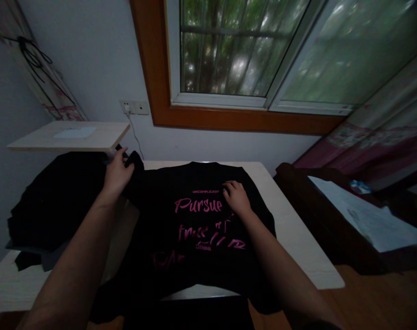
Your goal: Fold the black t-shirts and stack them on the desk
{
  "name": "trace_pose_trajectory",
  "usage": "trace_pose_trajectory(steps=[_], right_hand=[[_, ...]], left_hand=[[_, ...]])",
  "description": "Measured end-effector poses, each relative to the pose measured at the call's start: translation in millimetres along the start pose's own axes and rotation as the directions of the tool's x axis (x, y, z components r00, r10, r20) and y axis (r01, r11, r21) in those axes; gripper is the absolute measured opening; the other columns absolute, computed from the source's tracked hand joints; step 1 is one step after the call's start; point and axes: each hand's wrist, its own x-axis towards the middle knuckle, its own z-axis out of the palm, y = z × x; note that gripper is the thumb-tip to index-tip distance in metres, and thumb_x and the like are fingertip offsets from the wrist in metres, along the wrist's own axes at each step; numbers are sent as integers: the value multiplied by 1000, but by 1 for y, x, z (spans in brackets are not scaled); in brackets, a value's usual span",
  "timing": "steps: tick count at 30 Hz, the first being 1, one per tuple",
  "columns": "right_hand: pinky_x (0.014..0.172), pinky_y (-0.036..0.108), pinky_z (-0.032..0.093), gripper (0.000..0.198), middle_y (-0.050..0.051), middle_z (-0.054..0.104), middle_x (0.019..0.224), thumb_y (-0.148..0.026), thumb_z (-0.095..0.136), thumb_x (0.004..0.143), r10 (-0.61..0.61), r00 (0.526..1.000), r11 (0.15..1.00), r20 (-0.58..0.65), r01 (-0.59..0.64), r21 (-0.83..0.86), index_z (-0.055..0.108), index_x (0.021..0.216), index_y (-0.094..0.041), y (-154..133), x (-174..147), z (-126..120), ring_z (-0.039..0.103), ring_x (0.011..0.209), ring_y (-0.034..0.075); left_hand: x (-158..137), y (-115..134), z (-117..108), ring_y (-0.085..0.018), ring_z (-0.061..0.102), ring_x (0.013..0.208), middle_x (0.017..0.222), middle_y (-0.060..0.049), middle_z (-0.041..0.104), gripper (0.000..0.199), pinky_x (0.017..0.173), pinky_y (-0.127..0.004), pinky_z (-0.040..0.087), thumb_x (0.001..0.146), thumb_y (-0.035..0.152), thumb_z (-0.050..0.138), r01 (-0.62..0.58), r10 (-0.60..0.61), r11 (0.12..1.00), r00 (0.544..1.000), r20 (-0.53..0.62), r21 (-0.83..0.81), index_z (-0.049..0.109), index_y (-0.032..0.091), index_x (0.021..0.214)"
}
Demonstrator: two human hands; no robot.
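A black T-shirt (208,178) with pink lettering lies spread over the pale table (291,238), its lower part reaching past the front edge. At its upper left, my left hand (118,172) is closed on a bunched part of the black cloth (135,166), which looks like the sleeve. My right hand (236,197) rests on the chest of the shirt, right of the word "Pursue", palm down with its fingers stretched out and slightly bent. Some of the lettering is creased and hard to read.
A pile of dark folded clothes (60,192) stands at the left under a raised wooden shelf (36,135) bearing a paper. A plugged-in cable (135,133) hangs from a wall socket. A dark wooden piece of furniture (308,215) with a white sheet stands right of the table.
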Motion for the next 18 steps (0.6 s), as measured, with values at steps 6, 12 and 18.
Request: trace_pose_trajectory(steps=[6,12,18], right_hand=[[106,41,44,31,10,63,129,-28,49,99,12,1000,1000,25,-12,-10,69,122,-23,0,1,0,53,120,28],[105,42,45,31,10,63,128,-28,48,99,12,1000,1000,21,-12,-4,69,122,-23,1,1,0,53,119,28],[106,41,44,30,9,64,128,-28,48,99,-3,1000,1000,13,3,-11,69,121,-22,-1,0,-2,53,119,28]], left_hand=[[-24,53,-2,-22,71,95,124,-10,71,66,92,-36,54,87,29,63,-184,207,975,952,226,-122,47,23,151],[-65,77,-7,-19,72,97,134,-8,68,53,89,-35,57,93,43,58,-195,523,832,587,618,-519,56,28,144],[-76,27,3,-20,69,103,121,-6,72,37,93,-36,57,97,43,53,-230,414,873,815,405,-430,67,25,125]])
